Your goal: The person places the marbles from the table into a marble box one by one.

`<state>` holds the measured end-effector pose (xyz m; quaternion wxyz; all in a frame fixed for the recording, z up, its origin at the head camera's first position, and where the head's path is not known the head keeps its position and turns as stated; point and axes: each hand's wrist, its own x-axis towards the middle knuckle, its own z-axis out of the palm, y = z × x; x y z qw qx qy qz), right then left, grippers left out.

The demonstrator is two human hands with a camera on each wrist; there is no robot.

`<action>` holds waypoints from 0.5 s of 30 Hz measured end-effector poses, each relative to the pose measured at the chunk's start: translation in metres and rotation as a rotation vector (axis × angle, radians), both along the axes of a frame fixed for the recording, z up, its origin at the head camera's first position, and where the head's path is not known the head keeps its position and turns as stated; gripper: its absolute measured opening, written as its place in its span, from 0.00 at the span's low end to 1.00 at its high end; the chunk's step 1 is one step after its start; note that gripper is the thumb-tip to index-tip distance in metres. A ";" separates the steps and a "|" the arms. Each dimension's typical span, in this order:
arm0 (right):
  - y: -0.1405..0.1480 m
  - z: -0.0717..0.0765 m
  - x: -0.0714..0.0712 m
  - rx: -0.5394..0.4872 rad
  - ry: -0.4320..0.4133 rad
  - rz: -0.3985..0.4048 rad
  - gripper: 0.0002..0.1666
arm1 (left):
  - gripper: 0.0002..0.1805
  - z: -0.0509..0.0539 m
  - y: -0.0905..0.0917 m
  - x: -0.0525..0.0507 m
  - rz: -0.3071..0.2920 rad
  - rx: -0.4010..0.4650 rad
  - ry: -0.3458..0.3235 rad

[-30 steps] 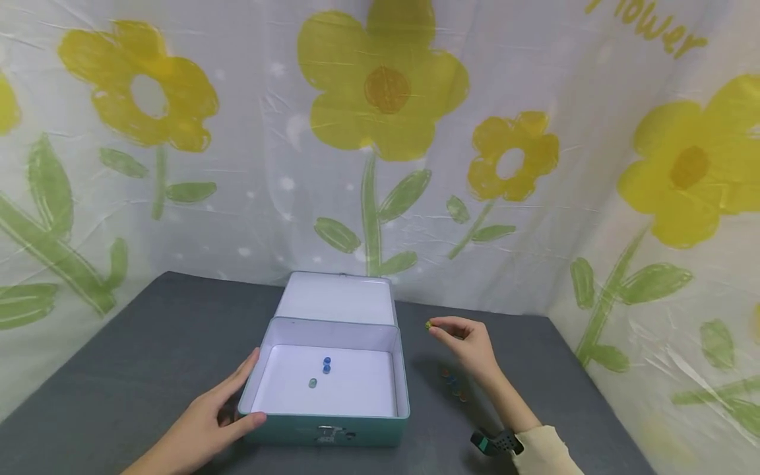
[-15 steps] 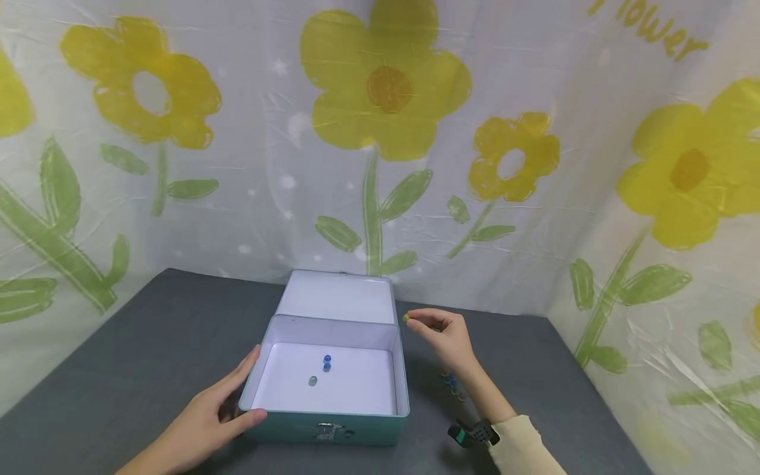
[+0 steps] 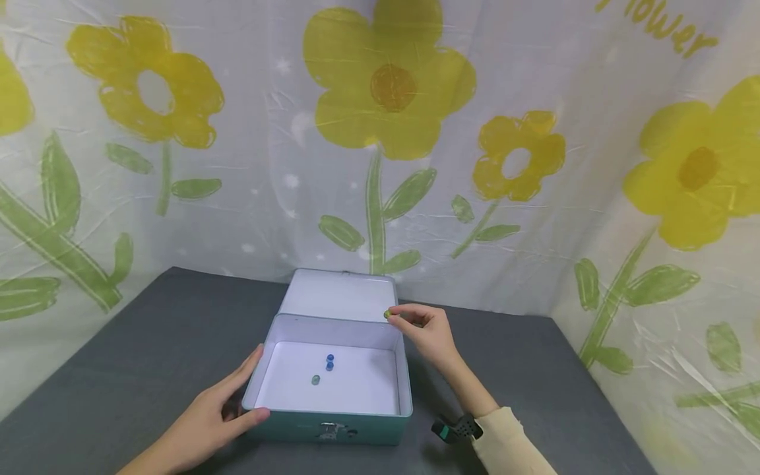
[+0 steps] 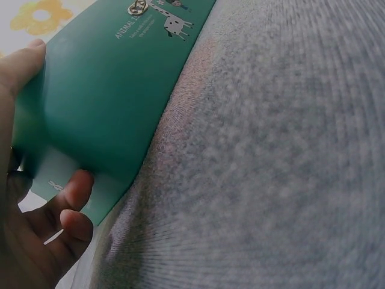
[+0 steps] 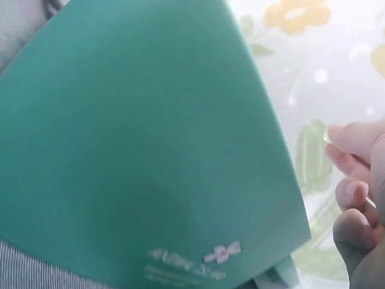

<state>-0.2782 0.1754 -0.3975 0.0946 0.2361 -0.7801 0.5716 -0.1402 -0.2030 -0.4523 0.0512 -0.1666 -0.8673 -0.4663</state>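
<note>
Open teal box (image 3: pixel 374 430) on the dark worktop (image 3: pixel 516 376), its lid (image 3: pixel 338 297) tipped back behind it. The left hand (image 3: pixel 214 412) has its grip clasped round the box's front-left corner, thumb at the front. The right hand (image 3: pixel 429 333) pinches a yellow-green bead (image 3: pixel 387 315) near the box's rear-right corner. Within the box lie two blue beads (image 3: pixel 329 365), close together, and a pale green bead (image 3: pixel 316 380) nearer the box's front.

Everything is borne by a dark grey table (image 3: pixel 142 356), seen finely ribbed up close. Directly on it, 1 green box (image 3: pixel 371 429) is set, its lid (image 3: pixel 335 295) swung open toward the far edge.
</note>
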 end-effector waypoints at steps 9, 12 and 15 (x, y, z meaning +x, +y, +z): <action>-0.020 0.003 0.004 0.061 -0.014 0.004 0.08 | 0.51 0.000 0.002 0.000 -0.011 0.018 0.003; -0.027 0.004 0.007 0.089 -0.004 0.018 0.08 | 0.51 0.000 0.002 0.001 -0.009 0.027 0.007; -0.035 0.007 0.011 0.113 0.010 0.050 0.07 | 0.51 -0.001 0.002 0.002 -0.001 0.025 0.015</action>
